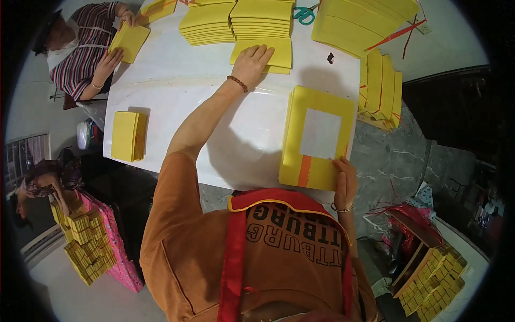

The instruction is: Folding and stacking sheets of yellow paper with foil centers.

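My left hand [253, 61] reaches across the table and lies with its fingers stretched out on a small yellow paper packet [279, 52]. That packet sits just in front of two tall piles of folded yellow paper [261, 28]. By the table's right front edge is a large yellow paper stack [292, 134] bearing a pale rectangular sheet [320, 132] and an orange strip [304, 170]. At this stack's near right corner, my right hand [346, 180] grips the edge; part of its grasp is hidden.
A small yellow stack [129, 136] stands on the white table [177, 102] at left. Teal scissors [304, 15] lie beyond the piles. A co-worker [88, 48] handles yellow paper at far left; another person [51, 185] bends over stacked packets. Yellow bundles [381, 88] stand off the right edge.
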Motion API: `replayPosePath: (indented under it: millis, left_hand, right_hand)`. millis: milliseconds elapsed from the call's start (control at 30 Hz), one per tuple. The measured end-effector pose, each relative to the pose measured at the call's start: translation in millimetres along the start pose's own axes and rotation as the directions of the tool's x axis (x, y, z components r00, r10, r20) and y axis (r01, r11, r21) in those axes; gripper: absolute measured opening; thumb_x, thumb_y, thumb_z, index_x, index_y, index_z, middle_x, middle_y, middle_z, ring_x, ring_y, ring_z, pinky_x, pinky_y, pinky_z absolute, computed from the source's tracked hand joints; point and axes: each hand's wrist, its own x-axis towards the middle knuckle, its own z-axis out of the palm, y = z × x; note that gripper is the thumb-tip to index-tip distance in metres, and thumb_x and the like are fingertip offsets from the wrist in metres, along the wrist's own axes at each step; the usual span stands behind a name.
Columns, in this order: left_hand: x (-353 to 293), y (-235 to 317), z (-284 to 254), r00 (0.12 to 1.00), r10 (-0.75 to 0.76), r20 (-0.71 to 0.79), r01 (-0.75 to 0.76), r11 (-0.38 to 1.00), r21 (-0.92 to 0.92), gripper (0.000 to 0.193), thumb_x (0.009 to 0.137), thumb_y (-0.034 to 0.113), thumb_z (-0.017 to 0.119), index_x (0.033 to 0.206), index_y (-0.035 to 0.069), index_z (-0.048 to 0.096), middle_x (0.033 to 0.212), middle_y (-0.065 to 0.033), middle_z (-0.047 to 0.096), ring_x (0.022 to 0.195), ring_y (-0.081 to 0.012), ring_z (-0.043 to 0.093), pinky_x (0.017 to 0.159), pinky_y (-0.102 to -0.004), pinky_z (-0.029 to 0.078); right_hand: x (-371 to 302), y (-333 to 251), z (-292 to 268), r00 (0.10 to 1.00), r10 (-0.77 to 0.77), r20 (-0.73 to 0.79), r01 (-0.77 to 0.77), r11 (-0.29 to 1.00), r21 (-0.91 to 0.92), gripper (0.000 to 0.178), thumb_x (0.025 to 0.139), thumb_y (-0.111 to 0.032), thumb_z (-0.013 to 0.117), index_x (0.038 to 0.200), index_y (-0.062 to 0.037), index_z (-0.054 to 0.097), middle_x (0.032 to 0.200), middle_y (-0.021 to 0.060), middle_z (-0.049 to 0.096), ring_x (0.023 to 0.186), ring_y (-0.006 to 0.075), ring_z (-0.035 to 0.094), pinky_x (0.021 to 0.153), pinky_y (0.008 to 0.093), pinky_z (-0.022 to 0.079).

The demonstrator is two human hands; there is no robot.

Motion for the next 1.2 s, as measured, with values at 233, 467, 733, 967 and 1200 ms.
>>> replayPosePath:
  millis: [233,467,733,967,1200]
  left_hand:
    - [-17,3,25,0.989,-0.025,0.142,0.026,1.000,0.000,0.050,0.076,0.012,0.058,0.123,0.005,0.044,0.122,-0.0123,0.048,0.112,-0.0286,0.045,0.091,-0.0406,0.039]
    - [-9,14,12,0.950,-0.064,0.304,0.040,0.996,0.084,0.052,0.081,0.015,0.052,0.128,0.000,0.037,0.130,-0.0196,0.039,0.119,-0.0324,0.038,0.096,-0.0439,0.034]
    - [-26,-5,21,0.949,0.068,0.308,-0.090,0.994,0.059,0.057,0.082,0.017,0.052,0.132,-0.002,0.031,0.134,-0.0207,0.035,0.122,-0.0333,0.035,0.101,-0.0407,0.030]
    - [-21,4,16,0.933,0.012,0.358,-0.015,1.000,0.005,0.054,0.085,0.015,0.045,0.133,-0.003,0.028,0.137,-0.0222,0.030,0.126,-0.0338,0.031,0.103,-0.0421,0.028]
    - [-20,17,14,0.900,-0.145,0.411,0.098,0.986,0.133,0.053,0.086,0.015,0.043,0.133,-0.003,0.027,0.137,-0.0217,0.030,0.128,-0.0334,0.029,0.104,-0.0409,0.027]
  right_hand:
    - [1,0,2,1.000,0.020,0.000,-0.020,1.000,0.000,0.029,0.089,-0.014,0.040,0.102,0.0024,0.060,0.106,0.0152,0.060,0.108,0.0328,0.050,0.093,0.0402,0.037]
    - [-1,2,5,0.999,0.030,-0.042,-0.030,0.999,0.016,0.029,0.089,-0.014,0.040,0.102,0.0018,0.060,0.106,0.0148,0.060,0.106,0.0327,0.051,0.093,0.0405,0.036]
    - [2,5,5,1.000,0.013,-0.019,-0.013,1.000,-0.007,0.027,0.089,-0.014,0.041,0.100,0.0008,0.060,0.104,0.0139,0.060,0.105,0.0325,0.051,0.093,0.0400,0.036]
    - [6,8,3,0.999,-0.037,-0.017,0.037,0.999,-0.001,0.025,0.088,-0.013,0.042,0.100,-0.0001,0.060,0.103,0.0136,0.060,0.102,0.0307,0.052,0.092,0.0394,0.036]
    - [8,4,2,0.998,-0.058,0.005,0.058,0.998,-0.013,0.020,0.086,-0.010,0.047,0.099,-0.0007,0.060,0.102,0.0129,0.060,0.101,0.0307,0.052,0.090,0.0377,0.037]
